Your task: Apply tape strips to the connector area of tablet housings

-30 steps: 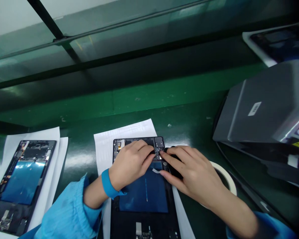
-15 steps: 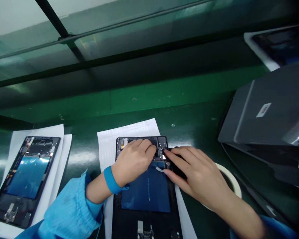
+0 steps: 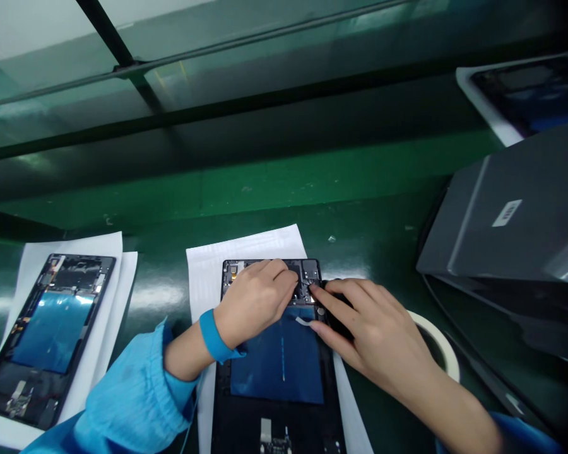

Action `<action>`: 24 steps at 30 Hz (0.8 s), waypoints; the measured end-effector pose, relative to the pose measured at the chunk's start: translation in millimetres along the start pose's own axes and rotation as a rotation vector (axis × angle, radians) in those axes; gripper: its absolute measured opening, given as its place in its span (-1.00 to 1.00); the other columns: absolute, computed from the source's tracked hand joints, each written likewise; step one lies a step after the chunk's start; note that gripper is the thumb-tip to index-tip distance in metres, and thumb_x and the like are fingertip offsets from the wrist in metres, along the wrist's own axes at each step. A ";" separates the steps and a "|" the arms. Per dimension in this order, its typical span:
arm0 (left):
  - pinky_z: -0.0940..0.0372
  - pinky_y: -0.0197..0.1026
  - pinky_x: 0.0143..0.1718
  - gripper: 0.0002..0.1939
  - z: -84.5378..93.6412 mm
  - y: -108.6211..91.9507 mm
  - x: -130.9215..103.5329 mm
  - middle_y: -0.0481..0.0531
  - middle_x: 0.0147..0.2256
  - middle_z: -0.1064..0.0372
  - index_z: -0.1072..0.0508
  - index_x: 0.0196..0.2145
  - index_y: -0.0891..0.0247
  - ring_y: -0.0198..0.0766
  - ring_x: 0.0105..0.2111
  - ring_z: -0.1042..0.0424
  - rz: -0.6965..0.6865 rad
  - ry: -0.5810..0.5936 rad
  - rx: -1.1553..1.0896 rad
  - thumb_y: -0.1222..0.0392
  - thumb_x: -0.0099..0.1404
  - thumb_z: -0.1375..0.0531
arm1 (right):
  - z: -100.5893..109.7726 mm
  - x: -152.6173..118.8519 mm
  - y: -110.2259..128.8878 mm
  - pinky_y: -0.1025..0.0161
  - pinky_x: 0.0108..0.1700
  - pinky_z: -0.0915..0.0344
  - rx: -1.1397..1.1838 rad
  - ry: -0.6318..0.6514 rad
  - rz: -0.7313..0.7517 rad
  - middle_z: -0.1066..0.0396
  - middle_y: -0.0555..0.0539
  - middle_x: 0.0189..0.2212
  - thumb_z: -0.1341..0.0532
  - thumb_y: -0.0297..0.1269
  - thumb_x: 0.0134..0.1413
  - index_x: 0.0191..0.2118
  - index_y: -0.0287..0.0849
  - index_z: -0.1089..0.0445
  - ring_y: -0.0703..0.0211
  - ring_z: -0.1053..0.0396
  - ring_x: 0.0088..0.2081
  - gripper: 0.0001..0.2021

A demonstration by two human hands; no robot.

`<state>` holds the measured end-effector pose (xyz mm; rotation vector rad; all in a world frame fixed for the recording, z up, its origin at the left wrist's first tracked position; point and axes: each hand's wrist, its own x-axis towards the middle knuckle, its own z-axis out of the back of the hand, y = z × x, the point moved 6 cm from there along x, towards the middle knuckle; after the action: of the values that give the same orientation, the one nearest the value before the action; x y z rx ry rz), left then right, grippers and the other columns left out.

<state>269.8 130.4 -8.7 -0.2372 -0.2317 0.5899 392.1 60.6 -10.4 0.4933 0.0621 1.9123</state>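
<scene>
An opened tablet (image 3: 277, 359) with exposed inner parts and a large blue battery panel lies in front of me on white paper. My left hand (image 3: 258, 296), wearing a blue wrist strap (image 3: 214, 337), is closed with pinched fingers over its upper part; whatever they hold is hidden. From the right, my right hand (image 3: 383, 331) has its index fingertip on the tablet's upper right corner parts. Its thumb is stretched apart from the index finger, with the tip beside a small white curved strip (image 3: 303, 321). The space under this palm is dark and unclear.
Another opened tablet (image 3: 52, 331) rests on paper sheets (image 3: 116, 302) at left. Partly under my right forearm lies a cream-coloured ring (image 3: 447, 353). A grey box-like casing (image 3: 497, 221) stands on the right, with another device on paper (image 3: 511, 129) behind it.
The camera view has shifted slightly. Both hands keep almost the same place over the tablet, with the right index finger still on its corner.
</scene>
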 end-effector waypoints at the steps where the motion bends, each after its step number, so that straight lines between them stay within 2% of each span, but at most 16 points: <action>1: -0.33 -0.12 -0.32 -0.74 -0.3 0.2 0.0 0.07 -0.35 -0.35 -0.43 -0.29 0.33 -0.18 -0.34 -0.37 0.002 0.000 -0.003 0.27 0.44 0.03 | -0.1 0.2 0.0 0.13 -0.20 -0.24 -0.002 0.003 -0.003 -0.37 -0.17 -0.21 -0.09 -0.13 0.25 -0.02 -0.26 -0.40 0.05 -0.26 -0.19 -0.66; 15: -0.33 -0.14 -0.31 -0.76 -3.0 2.3 0.4 0.06 -0.35 -0.33 -0.41 -0.28 0.32 -0.19 -0.34 -0.36 0.044 -0.013 0.010 0.27 0.43 0.03 | 1.3 1.9 0.3 0.14 -0.21 -0.22 0.016 -0.001 -0.001 -0.39 -0.15 -0.24 -0.12 -0.17 0.24 -0.07 -0.25 -0.43 0.06 -0.26 -0.21 -0.70; 18: -0.34 -0.12 -0.29 -0.79 0.8 1.4 0.6 0.08 -0.32 -0.33 -0.41 -0.25 0.32 -0.17 -0.31 -0.36 0.064 -0.047 0.032 0.29 0.42 0.01 | 1.1 2.6 1.7 0.14 -0.21 -0.22 -0.014 0.001 0.000 -0.39 -0.14 -0.25 -0.13 -0.17 0.24 -0.07 -0.26 -0.43 0.06 -0.27 -0.20 -0.70; 21: -0.33 -0.11 -0.29 -0.83 4.4 -7.1 -0.7 0.08 -0.31 -0.33 -0.40 -0.26 0.32 -0.15 -0.30 -0.35 0.021 -0.075 0.045 0.25 0.38 -0.03 | 0.2 2.8 2.3 0.14 -0.21 -0.22 -0.026 0.010 0.006 -0.39 -0.13 -0.25 -0.13 -0.16 0.24 -0.07 -0.26 -0.42 0.06 -0.28 -0.20 -0.70; 24: -0.32 -0.14 -0.36 -0.79 1.9 -17.3 -2.5 0.06 -0.37 -0.33 -0.40 -0.33 0.32 -0.18 -0.37 -0.32 -0.050 -0.050 0.026 0.17 0.37 -0.06 | 0.3 2.4 1.3 0.15 -0.23 -0.22 -0.018 0.004 0.010 -0.40 -0.13 -0.25 -0.11 -0.16 0.24 -0.07 -0.25 -0.42 0.07 -0.28 -0.20 -0.70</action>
<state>276.3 115.3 -2.3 -0.1914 -0.2772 0.5497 390.3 62.2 -9.1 0.4790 0.0451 1.9218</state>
